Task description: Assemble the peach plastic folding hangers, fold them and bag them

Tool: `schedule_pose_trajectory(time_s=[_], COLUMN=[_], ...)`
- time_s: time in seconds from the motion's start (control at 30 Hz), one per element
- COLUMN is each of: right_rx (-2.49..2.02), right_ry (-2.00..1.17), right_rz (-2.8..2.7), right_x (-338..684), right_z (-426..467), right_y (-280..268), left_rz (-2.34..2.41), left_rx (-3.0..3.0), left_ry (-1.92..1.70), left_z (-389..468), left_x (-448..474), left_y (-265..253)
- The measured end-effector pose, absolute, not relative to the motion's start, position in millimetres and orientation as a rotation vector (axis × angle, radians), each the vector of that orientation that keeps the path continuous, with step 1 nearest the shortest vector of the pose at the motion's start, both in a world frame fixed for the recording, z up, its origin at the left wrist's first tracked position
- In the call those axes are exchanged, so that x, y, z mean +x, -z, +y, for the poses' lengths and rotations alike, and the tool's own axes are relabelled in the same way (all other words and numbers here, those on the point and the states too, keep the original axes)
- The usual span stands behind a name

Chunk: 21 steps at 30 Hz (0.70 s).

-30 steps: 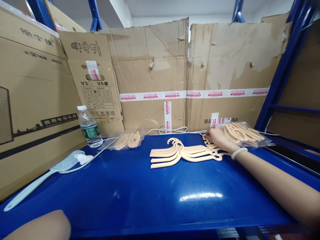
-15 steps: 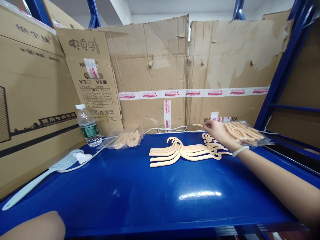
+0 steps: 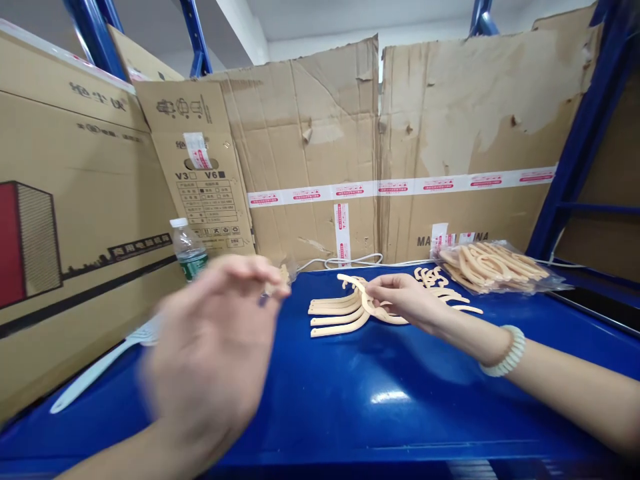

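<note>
- Your right hand (image 3: pixel 405 300) is clamped on one curved piece (image 3: pixel 356 285), thumb against fingers, its tip pointing left over the row.
- Your left hand (image 3: pixel 215 340) is raised, blurred, its fingers loosely curved and apart, with nothing visible in its grasp.
- At least four arms show in the row (image 3: pixel 335 319) just left of your right hand, which hides the rest.
- Hooks (image 3: pixel 430 277) lie beyond your right hand, too tangled to count.
- Two bags: the full bag (image 3: pixel 493 267) right of your right hand, the other bag (image 3: pixel 284 275) beyond your left, which covers most of it.
- Your left hand partly blocks one bottle (image 3: pixel 187 250) and one swatter (image 3: pixel 95 377).
- One black slab (image 3: pixel 600 310) lies well right of your right hand.
</note>
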State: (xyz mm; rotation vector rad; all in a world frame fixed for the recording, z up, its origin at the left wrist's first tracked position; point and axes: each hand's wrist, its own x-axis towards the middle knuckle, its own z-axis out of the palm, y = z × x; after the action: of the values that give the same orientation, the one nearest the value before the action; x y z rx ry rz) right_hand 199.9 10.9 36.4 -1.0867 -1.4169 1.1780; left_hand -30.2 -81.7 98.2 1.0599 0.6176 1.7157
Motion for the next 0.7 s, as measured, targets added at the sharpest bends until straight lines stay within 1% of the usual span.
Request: schedule_pose_trajectory(time_s=[0.13, 0.23, 0.4, 0.7], right_rx=[-1.059, -1.029, -0.932, -0.920], right_ry=[-1.306, -1.348, -1.378, -1.360], right_rz=[-1.287, -1.246, -1.313, -1.381], right_x=[195.5, 195.3, 193.9, 187.0], right_z=[3.3, -0.2, -8.1, -19.3], right_y=[-30.7, -28.7, -28.5, -28.7], left_rz=[0.582, 0.508, 0.474, 0.634], left_rx=[0.771, 0.745, 0.785, 1.080], left_ry=[-1.152, -1.012, -0.921, -1.025], left_z=[-44.5, -29.3, -29.2, -19.7], left_x=[-14.8, -9.2, -5.5, -4.0], left_y=[-73.2, -52.3, -36.8, -16.8])
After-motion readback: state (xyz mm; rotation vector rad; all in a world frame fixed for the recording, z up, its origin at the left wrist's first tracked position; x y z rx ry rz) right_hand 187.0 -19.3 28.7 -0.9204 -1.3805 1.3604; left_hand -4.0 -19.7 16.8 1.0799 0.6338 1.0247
